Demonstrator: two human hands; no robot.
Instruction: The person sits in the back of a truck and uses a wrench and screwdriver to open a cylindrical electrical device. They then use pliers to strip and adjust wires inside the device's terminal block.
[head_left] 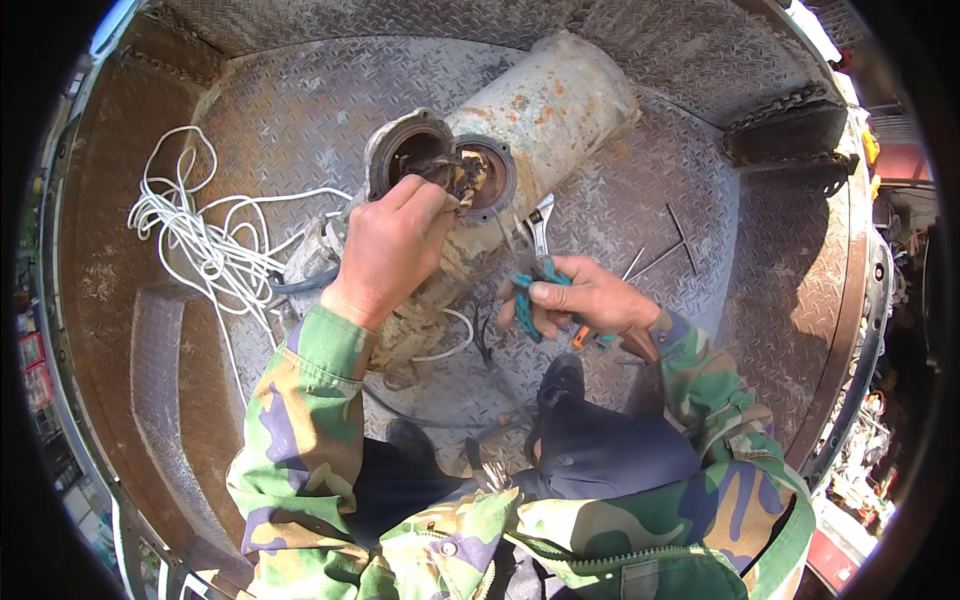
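A cylindrical motor or pump housing (550,100), with worn grey paint and rust spots, lies on the metal floor before me. Its round terminal chamber (505,195) is uncovered, and a round cover (378,165) stands tilted beside it. Dark and yellowish wires (468,178) stick out of the chamber. My left hand (395,240) is at the chamber's near edge, fingers pinched by the wires; what exactly they grip is partly hidden. To the right, my right hand (585,298) is closed round the teal handles of scissors (527,305), whose blurred blades point toward the chamber.
An adjustable wrench (540,228) lies against the housing. T-handled tools (684,240) and an orange-handled tool (580,337) are on the floor to the right. Coiled white rope (195,225) lies at left. Raised metal walls (130,200) surround the floor; a chain (785,105) hangs at right.
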